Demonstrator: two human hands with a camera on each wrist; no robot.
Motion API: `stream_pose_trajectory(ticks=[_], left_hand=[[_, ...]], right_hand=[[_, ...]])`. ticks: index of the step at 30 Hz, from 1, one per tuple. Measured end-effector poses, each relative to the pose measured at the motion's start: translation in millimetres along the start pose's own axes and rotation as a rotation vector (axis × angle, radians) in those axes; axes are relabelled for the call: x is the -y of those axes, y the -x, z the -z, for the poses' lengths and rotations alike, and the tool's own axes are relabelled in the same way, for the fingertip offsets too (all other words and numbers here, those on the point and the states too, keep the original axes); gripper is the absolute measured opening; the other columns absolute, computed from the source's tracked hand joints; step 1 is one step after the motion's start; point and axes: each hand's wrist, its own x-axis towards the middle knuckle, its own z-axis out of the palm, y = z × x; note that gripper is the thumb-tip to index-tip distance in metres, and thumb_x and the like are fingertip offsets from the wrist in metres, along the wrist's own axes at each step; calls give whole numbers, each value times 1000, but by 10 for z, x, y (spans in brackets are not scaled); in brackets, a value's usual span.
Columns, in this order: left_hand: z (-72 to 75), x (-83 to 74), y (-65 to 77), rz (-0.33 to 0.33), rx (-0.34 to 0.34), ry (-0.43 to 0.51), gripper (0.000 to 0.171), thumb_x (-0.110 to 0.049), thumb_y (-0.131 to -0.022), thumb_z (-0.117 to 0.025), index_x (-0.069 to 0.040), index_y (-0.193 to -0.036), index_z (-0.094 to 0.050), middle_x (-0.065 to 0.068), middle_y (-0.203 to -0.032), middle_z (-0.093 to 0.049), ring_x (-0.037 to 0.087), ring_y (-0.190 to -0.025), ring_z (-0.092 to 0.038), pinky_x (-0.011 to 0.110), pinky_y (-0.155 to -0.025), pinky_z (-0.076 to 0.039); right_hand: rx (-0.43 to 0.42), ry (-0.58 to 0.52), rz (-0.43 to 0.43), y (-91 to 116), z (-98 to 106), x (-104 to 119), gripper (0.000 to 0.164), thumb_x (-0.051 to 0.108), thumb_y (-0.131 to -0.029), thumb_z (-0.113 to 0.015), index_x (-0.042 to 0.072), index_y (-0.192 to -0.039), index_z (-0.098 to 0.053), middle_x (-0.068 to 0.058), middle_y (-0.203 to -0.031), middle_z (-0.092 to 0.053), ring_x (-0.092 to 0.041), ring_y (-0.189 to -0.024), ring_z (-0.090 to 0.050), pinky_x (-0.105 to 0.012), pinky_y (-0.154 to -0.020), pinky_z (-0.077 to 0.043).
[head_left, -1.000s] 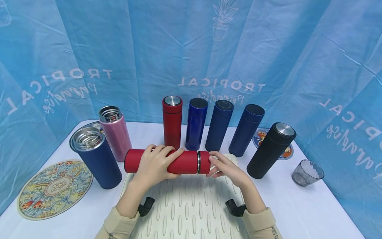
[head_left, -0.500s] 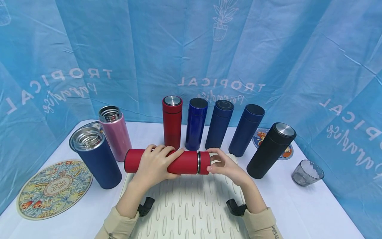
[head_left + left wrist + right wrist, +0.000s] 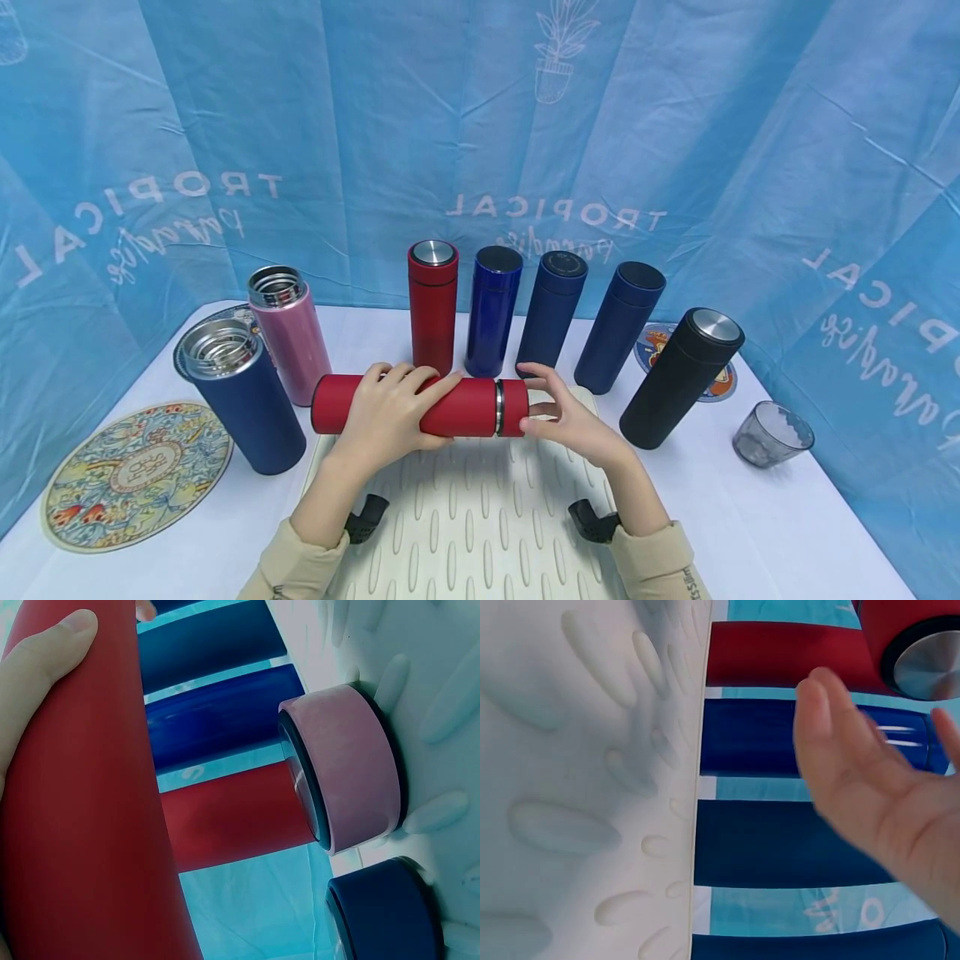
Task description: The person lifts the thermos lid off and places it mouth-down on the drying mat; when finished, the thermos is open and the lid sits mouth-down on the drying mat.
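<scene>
A red thermos lies level above the cream ribbed mat. My left hand grips its body from above, thumb along the near side. Between body and red cap a bright steel ring shows. At the cap end, my right hand has its fingers spread around the end. The right wrist view shows the thumb apart from the cap's steel disc. In the left wrist view a pink lid and a dark blue lid rest on the mat; the thermos hides them from the head view.
Lidless pink and navy thermoses stand on the left, near a patterned round mat. Behind stand capped red, blue and two navy thermoses. A black thermos and glass cup stand right.
My right hand has let its fingers spread, the index finger rising above the cap's end and the thumb lower. My left hand and the red thermos stay in place.
</scene>
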Motion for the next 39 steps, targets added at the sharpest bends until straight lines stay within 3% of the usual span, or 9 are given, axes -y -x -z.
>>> stream_pose_trajectory(ticks=[5,8,15,18,23,26,33,36,39], left_hand=[[-2,1,-1,-2,-1,0,79,-54,-50,-82,-25,-121,-60,5,-101,-65,24,-87,-59,43,-74,-49],[-4,0,-1,-5,3,0,80,-54,-50,-83,-25,-121,-60,5,-101,-65,24,-87,-59,43,-74,-49],[-8,-5,-1,-8,7,13,81,-53,-50,-83,-25,-122,-59,5,-101,-65,24,-88,-59,43,-74,-49],[-7,-4,-2,-10,5,12,80,-54,-50,-83,-25,-121,-60,4,-101,-65,24,-88,-59,43,-74,-49],[-4,-1,-2,-9,-2,3,81,-54,-50,-83,-25,-121,-60,5,-101,-65,24,-87,-59,43,-74,-49],[-2,0,-1,-11,-6,-2,81,-54,-49,-83,-25,-121,-60,5,-101,-65,24,-87,-59,43,-74,-49],[2,0,-2,-11,-15,-3,80,-54,-49,-83,-25,-120,-60,5,-101,-65,24,-87,-59,43,-74,-49],[2,0,-2,-12,-19,-3,79,-54,-50,-83,-25,-120,-60,5,-101,-65,24,-87,-60,43,-73,-49],[2,-2,-5,-13,-20,0,79,-54,-50,-83,-25,-120,-60,5,-101,-65,24,-87,-59,43,-74,-49]], right_hand=[[-22,42,-84,-7,0,18,59,48,-95,-37,11,-141,-29,-18,-123,-51,-30,-97,-60,-43,-81,-51],[-23,37,-103,-14,-6,20,59,45,-97,-33,2,-136,-35,-18,-108,-60,-27,-85,-66,-40,-77,-52],[-19,31,-119,-26,-10,-10,55,39,-96,-42,0,-134,-37,-15,-103,-63,-22,-79,-67,-32,-75,-51],[-8,26,-108,-29,0,-22,53,37,-94,-44,4,-134,-37,-16,-102,-64,-23,-81,-66,-38,-79,-50],[5,0,-54,-14,13,-21,57,32,-88,-55,11,-137,-35,-17,-119,-53,-27,-99,-57,-51,-85,-47],[4,-3,-2,2,10,-11,60,25,-84,-64,15,-136,-36,-15,-128,-44,-30,-108,-50,-50,-85,-48],[-4,29,99,13,-5,13,70,12,-75,-76,15,-133,-37,-13,-132,-42,-32,-110,-51,-53,-88,-46],[24,13,78,11,0,7,76,18,-77,-74,19,-138,-29,-14,-136,-36,-35,-115,-48,-51,-88,-47],[49,15,25,6,11,-8,76,33,-84,-65,27,-143,-19,-14,-140,-30,-36,-118,-44,-48,-88,-48]])
